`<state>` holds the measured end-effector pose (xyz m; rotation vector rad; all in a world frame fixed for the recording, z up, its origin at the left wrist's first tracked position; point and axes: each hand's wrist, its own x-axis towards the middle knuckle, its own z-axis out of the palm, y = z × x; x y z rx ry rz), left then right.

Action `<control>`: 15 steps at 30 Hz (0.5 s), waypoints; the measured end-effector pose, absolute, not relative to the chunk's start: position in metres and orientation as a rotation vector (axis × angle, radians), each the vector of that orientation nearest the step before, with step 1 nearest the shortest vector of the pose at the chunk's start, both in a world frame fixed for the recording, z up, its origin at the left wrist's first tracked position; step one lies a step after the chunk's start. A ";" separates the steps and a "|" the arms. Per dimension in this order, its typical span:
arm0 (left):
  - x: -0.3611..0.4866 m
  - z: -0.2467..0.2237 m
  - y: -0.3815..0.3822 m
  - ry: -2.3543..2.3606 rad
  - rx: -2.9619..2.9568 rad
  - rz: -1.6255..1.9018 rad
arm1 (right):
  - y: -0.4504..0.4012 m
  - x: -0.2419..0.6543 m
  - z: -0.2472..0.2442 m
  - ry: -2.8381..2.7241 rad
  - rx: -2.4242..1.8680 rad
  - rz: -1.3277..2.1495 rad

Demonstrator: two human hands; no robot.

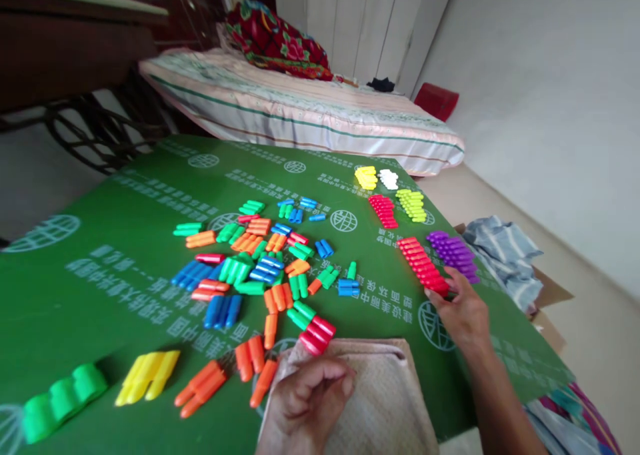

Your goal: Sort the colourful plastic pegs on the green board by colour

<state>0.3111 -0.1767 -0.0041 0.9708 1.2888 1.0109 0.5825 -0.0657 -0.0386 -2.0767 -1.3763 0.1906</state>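
My right hand (463, 312) has its thumb and fingers around the near end of a row of red bullet-shaped plastic blocks (420, 265), which lies on the green tabletop. Beside that row, touching distance from my fingers, is a cluster of purple bullet-shaped blocks (453, 254). My left hand (317, 398) is closed over a folded beige cloth (385, 398), fingers curled and thumb against them; nothing shows in it. Just beyond its knuckles sit joined dark-red blocks (317, 335), touching green ones (300, 314).
Loose blue blocks (223, 310), orange blocks (200, 387) and green blocks (65, 402) spread over the green table (125, 322). Yellow (366, 177), white (389, 179) and lime (411, 205) groups lie at the far right. A bed (300, 108) stands behind; striped cloth (500, 255) is at right.
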 end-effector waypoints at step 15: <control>0.313 -0.002 -0.187 1.062 0.822 1.157 | -0.097 0.567 -0.021 -1.514 -2.027 0.029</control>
